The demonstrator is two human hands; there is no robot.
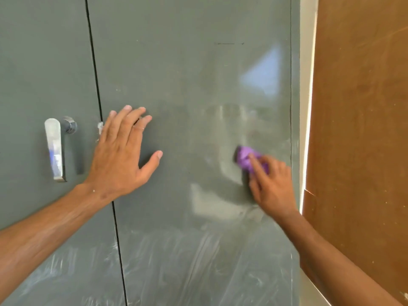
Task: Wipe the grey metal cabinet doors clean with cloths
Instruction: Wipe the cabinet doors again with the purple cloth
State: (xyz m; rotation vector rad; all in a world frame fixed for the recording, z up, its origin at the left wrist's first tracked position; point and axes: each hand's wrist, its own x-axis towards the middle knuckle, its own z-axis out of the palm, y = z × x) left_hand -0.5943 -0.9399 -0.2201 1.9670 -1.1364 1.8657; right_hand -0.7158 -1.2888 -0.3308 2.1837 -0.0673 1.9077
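Below mid-height — cabinet door white-streaked.

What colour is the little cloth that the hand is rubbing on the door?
Purple. The cloth shows in the head view, under the right hand.

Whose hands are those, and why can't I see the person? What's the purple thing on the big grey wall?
There is no machine here. The person wears a camera on their head, so the one picture shows what they see: their own two arms reaching forward.

The grey wall is really two metal cabinet doors. The left door has a shiny silver handle. A dark gap runs between it and the right door.

The left hand lies flat with spread fingers against the right door, next to the gap. It holds nothing.

The right hand presses a purple cloth on the right door to wipe it. It looks a bit blurry.

White smears show lower down on the doors. The brown wooden board stands to the right.
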